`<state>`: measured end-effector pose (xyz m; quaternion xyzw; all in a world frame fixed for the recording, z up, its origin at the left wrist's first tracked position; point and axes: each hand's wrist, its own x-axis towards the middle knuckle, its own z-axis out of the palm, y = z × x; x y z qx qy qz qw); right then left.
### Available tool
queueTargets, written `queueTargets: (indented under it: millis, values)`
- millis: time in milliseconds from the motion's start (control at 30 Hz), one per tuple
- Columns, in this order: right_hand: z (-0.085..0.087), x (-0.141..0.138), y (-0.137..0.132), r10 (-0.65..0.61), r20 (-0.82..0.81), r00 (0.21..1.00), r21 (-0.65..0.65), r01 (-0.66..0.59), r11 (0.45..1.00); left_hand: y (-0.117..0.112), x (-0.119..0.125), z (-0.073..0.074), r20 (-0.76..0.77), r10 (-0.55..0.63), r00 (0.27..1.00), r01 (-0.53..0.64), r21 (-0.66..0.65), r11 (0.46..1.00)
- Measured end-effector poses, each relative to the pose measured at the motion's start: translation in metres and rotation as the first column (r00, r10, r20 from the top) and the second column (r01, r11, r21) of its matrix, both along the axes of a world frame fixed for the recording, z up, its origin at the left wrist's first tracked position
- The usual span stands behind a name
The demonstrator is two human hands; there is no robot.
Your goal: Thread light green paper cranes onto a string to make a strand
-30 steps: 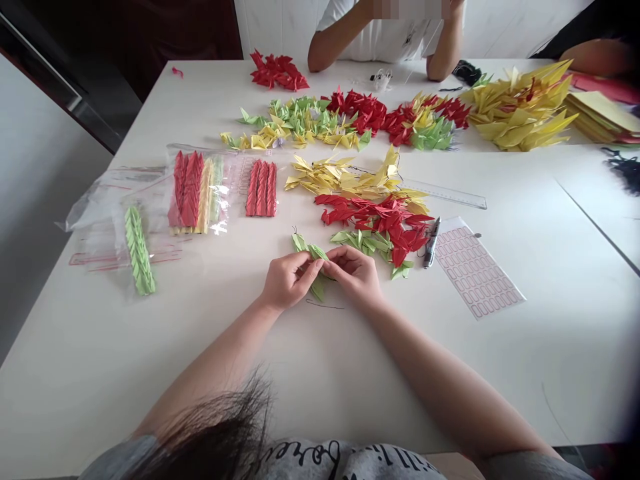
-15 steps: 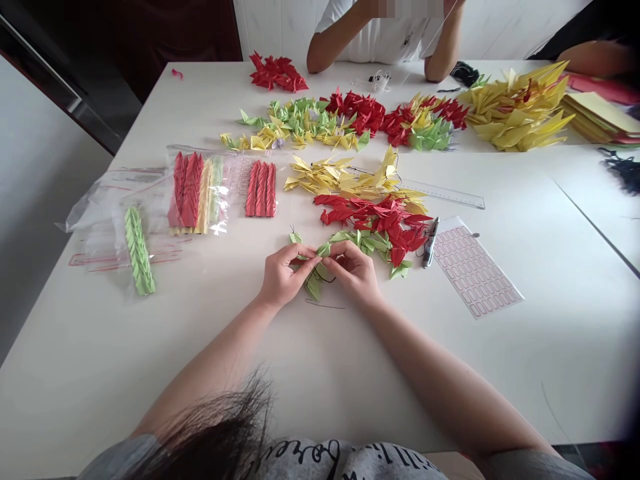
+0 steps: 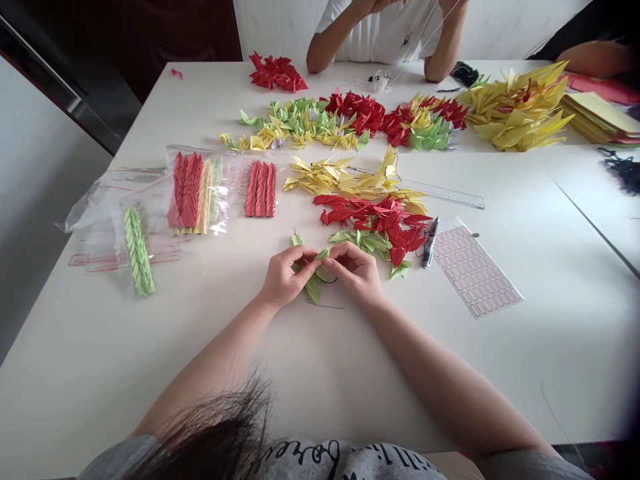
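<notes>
My left hand [image 3: 284,275] and my right hand [image 3: 356,269] meet over the white table [image 3: 350,373], fingers pinched on a short string of green folded-paper pieces [image 3: 314,285]. A thin black thread [image 3: 327,305] trails from it onto the table. Just beyond my right hand lie loose green pieces [image 3: 365,241], a red pile [image 3: 380,217] and a yellow pile [image 3: 345,177].
Plastic bags with stacked red, yellow and green pieces [image 3: 193,190] lie at left, a bare red stack [image 3: 261,189] beside them. A marker [image 3: 430,241], label sheet [image 3: 473,270] and ruler [image 3: 445,193] lie at right. Mixed paper heaps [image 3: 350,120] and another person's arms [image 3: 380,40] are across the table.
My hands have gathered the green string closer together and slightly toward me; its far end has lifted between my fingers. The person opposite raised their hands.
</notes>
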<state>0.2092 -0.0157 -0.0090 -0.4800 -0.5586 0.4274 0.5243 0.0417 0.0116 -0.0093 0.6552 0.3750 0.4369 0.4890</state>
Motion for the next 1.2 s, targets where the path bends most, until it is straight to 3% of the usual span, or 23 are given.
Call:
queueTargets:
  millis: [167, 267, 600, 833, 1200]
  values:
    - [0.0023, 0.0000, -0.0005, 0.094, -0.166, 0.982, -0.057, -0.105, 0.993, 0.0057, -0.0031, 0.0008, 0.136, -0.019, 0.990, 0.045, -0.185, 0.982]
    - [0.0019, -0.0016, -0.0012, 0.110, -0.187, 0.976, -0.065, -0.124, 0.990, 0.0073, -0.0046, 0.0017, 0.157, -0.063, 0.986, 0.097, -0.223, 0.970]
    - [-0.0027, -0.0047, -0.0037, 0.067, -0.031, 0.997, 0.072, -0.065, 0.995, 0.0069, -0.0049, 0.0026, 0.079, -0.111, 0.991, 0.127, -0.230, 0.965]
    - [-0.0002, -0.0034, -0.0048, 0.073, -0.039, 0.997, 0.110, -0.068, 0.992, 0.0062, -0.0042, 0.0053, 0.079, -0.098, 0.992, 0.114, -0.250, 0.961]
    - [-0.0075, -0.0087, -0.0040, -0.083, 0.144, 0.986, 0.174, 0.057, 0.983, 0.0069, -0.0050, 0.0048, 0.058, -0.126, 0.990, 0.137, -0.239, 0.961]
